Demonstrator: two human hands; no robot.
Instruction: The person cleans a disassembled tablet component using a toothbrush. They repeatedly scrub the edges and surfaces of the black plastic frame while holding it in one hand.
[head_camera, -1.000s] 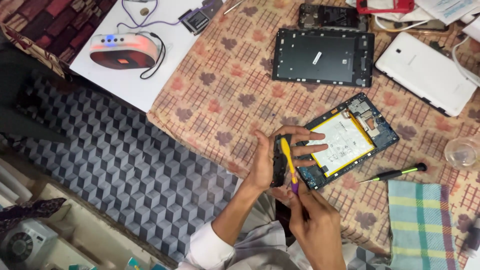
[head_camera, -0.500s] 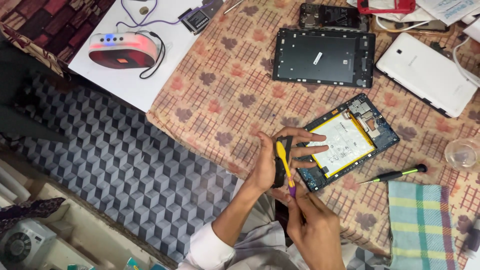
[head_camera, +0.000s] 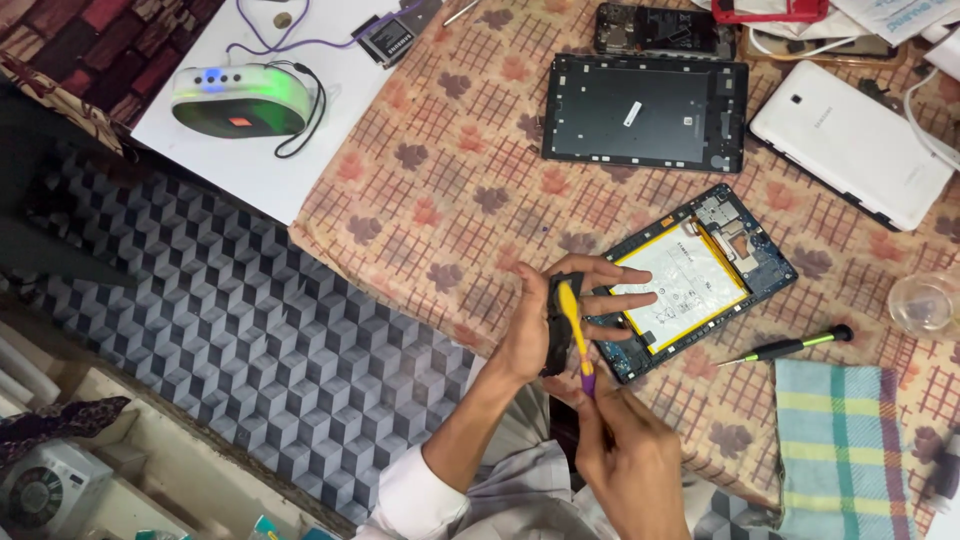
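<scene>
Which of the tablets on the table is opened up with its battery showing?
The opened tablet beside the left hand; the white tablet is closed.

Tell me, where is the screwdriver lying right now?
The screwdriver lies on the patterned tablecloth at the right, between the opened tablet and the striped cloth.

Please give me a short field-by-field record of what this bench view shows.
left hand: left hand holds a small black part upright
right hand: right hand grips a yellow and purple tool, its tip against the black part
opened tablet: opened tablet lies flat, pale battery exposed, just beyond the hands
back cover: black back cover lies apart, farther up the patterned cloth
screwdriver: black and green screwdriver lies right of the opened tablet
other items: white tablet, checked towel, glowing speaker
</scene>
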